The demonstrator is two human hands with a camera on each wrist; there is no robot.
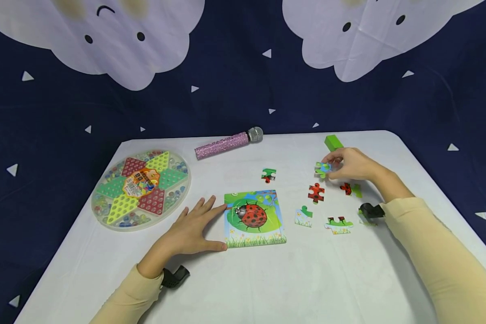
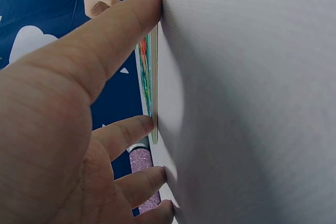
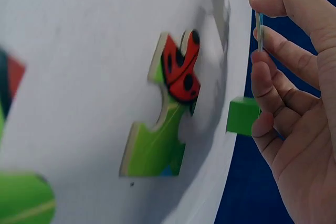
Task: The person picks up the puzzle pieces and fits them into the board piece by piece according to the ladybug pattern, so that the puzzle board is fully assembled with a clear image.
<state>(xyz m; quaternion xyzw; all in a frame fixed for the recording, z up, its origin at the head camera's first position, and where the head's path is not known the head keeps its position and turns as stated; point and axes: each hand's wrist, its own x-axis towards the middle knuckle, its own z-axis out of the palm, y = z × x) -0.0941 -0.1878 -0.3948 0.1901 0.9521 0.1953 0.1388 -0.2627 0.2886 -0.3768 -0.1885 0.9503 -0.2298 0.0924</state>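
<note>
Board (image 1: 254, 216): flat; left hand (image 1: 192, 227) at its nine o'clock, fingers spread, touching the edge. Piece (image 1: 323, 168): board's two o'clock, pinched by right hand (image 1: 352, 164). Risks, as judged: thin edge-grip slipping; left-side push skewing board; wrist camera (image 1: 371, 210) dragging loose pieces (image 1: 339, 226).

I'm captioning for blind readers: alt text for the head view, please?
A person's right hand pinches a puzzle piece; the left hand touches a ladybird board on a white table. Nearby lie loose pieces, a green block, a pink microphone and a marble game.
</note>
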